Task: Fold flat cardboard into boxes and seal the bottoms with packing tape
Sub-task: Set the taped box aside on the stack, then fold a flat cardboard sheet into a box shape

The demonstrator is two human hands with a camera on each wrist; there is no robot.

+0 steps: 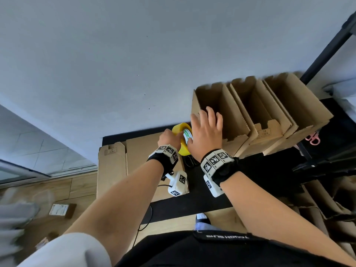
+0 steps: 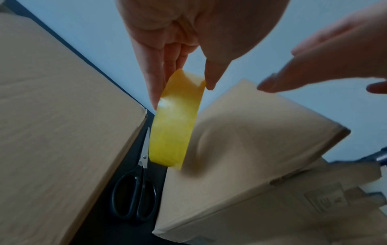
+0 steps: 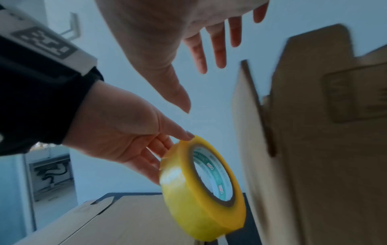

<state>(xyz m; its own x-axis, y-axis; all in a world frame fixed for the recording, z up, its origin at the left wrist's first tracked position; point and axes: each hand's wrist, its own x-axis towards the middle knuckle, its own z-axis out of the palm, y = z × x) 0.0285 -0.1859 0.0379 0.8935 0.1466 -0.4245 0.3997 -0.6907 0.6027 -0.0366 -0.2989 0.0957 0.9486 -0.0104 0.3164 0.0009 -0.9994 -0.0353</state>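
Note:
A yellow packing tape roll (image 1: pixel 181 129) (image 2: pixel 173 132) (image 3: pixel 199 207) stands on edge on the black table (image 1: pixel 192 205), between a flat cardboard sheet (image 1: pixel 142 151) (image 2: pixel 52 116) and the nearest folded box (image 1: pixel 227 112) (image 2: pixel 251 140). My left hand (image 1: pixel 172 136) (image 2: pixel 182 92) (image 3: pixel 173 155) pinches the roll, thumb on its top rim and fingers along its side. My right hand (image 1: pixel 206 128) (image 3: pixel 198 86) hovers open just above it, fingers spread over the nearest box's front wall, holding nothing.
Two more folded boxes (image 1: pixel 256 105) (image 1: pixel 294 101) lean in a row to the right. Black scissors (image 1: pixel 189 160) (image 2: pixel 136 190) lie below the roll. Another flat blank (image 1: pixel 111 166) lies at the table's left. Pink scissors (image 1: pixel 313 138) and a black rack (image 1: pixel 327 45) are at right.

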